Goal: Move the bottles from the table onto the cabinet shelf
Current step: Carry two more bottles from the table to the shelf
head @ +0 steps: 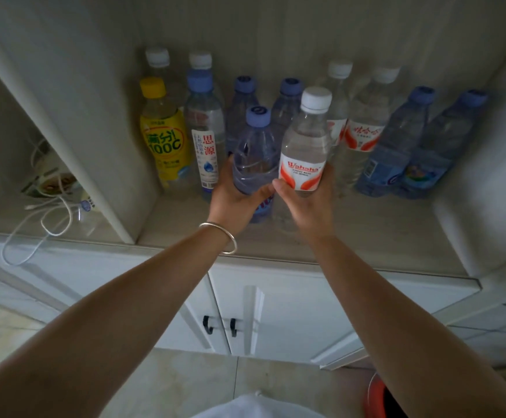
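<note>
My left hand (236,196) grips a clear bottle with a blue cap (256,152) around its lower body. Beside it, my right hand (309,200) grips a white-capped Wahaha water bottle (306,146) by its label. Both bottles stand upright over the front middle of the cabinet shelf (366,236); whether their bases touch it cannot be told. Behind them stand several bottles: a yellow-capped drink (162,131) at the left, a blue-capped bottle with a white label (205,131) next to it, and blue-capped bottles (396,146) at the right.
A white partition (94,164) walls off the left compartment, which holds a white cable (49,218) and a power strip (52,179). Below the shelf are white cabinet doors with black handles (220,325). An orange object (375,399) sits on the floor at bottom right.
</note>
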